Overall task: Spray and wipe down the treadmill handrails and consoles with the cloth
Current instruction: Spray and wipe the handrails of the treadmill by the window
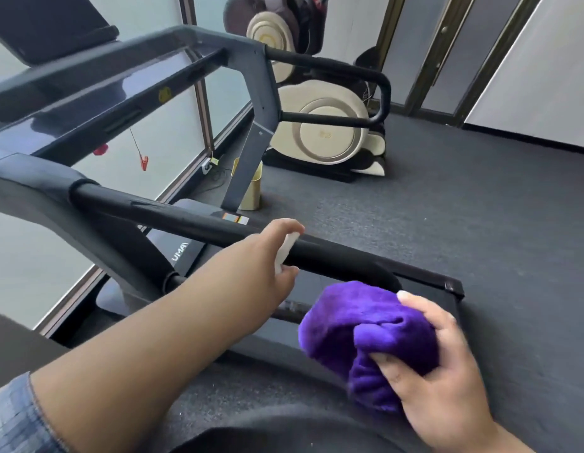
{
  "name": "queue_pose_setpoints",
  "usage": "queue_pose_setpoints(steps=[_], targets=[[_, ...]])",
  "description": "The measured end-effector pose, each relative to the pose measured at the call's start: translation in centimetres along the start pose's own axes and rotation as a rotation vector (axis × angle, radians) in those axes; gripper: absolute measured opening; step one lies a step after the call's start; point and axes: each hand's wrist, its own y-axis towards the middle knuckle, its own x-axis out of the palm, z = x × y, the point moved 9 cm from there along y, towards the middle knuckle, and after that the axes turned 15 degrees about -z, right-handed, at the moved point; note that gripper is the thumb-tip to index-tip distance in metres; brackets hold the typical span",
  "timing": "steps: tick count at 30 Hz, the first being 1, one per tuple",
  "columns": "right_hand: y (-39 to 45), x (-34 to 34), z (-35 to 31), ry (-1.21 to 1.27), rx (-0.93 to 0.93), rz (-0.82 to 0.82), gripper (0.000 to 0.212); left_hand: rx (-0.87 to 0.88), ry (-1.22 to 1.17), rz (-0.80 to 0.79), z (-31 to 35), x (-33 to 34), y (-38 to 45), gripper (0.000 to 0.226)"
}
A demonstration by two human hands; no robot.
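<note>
Head view: the left hand [271, 253] reaches out to the near handrail [199, 223] of the treadmill, its grip curled round a small white spray bottle [285, 251], mostly hidden by the fingers, held right at the rail. The right hand [447, 374] waits lower, nearer the body, its grip bunched round a purple cloth [362, 328], thumb on top. The cloth looks soft, light and plush; it should fold round the bar and is best held as a wad. The rail's dark padded sleeve looks matte and grippy, likely rigid beneath. The console [98, 89] lies beyond, glossy, probably smear-prone.
</note>
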Motion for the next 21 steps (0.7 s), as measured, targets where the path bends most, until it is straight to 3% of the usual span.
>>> queue_pose_setpoints(steps=[3, 5, 7, 10, 13, 15, 17, 21], targets=[[0.5, -4.6, -1.9, 0.052, -0.161, 0.260, 0.078, 0.009, -0.073, 0.049, -0.6, -0.1, -0.8, 0.050], [1.9, -6.6, -2.4, 0.046, -0.199, 0.321, 0.081, 0.003, -0.143, 0.094, -1.2, 0.1, -1.2, 0.051], [4.1, -6.5, -2.4, 0.011, -0.172, 0.224, 0.082, -0.007, -0.224, 0.138, -1.9, 0.5, -1.6, 0.051], [7.1, -2.2, -2.0, -0.261, -0.110, -0.083, 0.067, 0.004, -0.318, 0.186, -2.5, 1.0, -2.3, 0.051], [8.3, 1.9, -0.9, -0.632, -0.027, -0.370, 0.074, 0.009, -0.353, 0.218, -3.1, 1.1, -3.1, 0.050], [8.5, 2.5, -0.6, -0.696, 0.061, -0.496, 0.081, 0.006, -0.373, 0.242, -3.7, 1.2, -3.7, 0.051], [8.6, 2.5, -0.4, -0.738, 0.096, -0.576, 0.084, 0.001, -0.397, 0.262, -4.6, 1.5, -4.5, 0.051], [10.0, 4.2, -2.0, -0.980, -0.085, -0.510, 0.081, 0.030, -0.446, 0.279, -5.7, 2.4, -6.1, 0.053]])
